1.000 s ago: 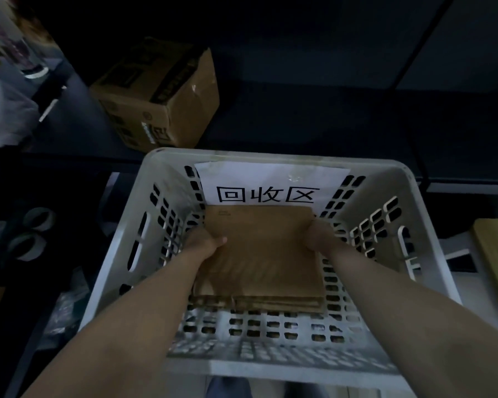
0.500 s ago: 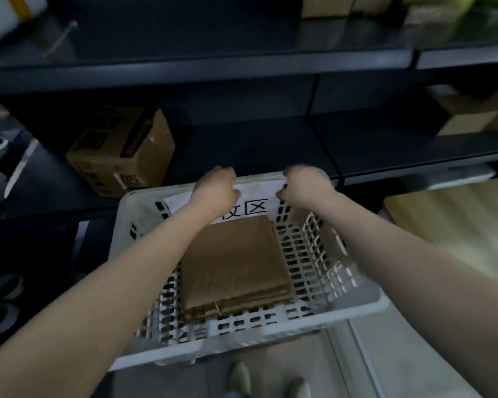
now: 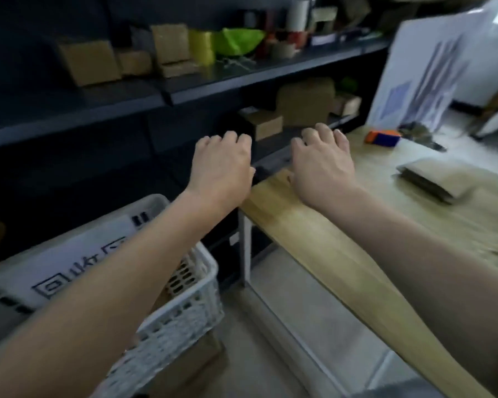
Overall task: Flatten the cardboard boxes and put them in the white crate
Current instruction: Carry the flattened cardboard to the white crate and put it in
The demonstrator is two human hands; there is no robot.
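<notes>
**Dim room, shelves and table**

Dark metal shelves fill the back and left. A light wooden table stands on the right, its corner near them. The floor is pale grey. It is brighter on the right.

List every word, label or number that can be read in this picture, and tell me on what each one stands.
"回收": on the paper sign on the white crate; tilted and blurred, and the left forearm mostly hides a third character.
White board at the right: bluish print, too blurred to read.
Cardboard boxes on the shelves: no readable print.
</notes>
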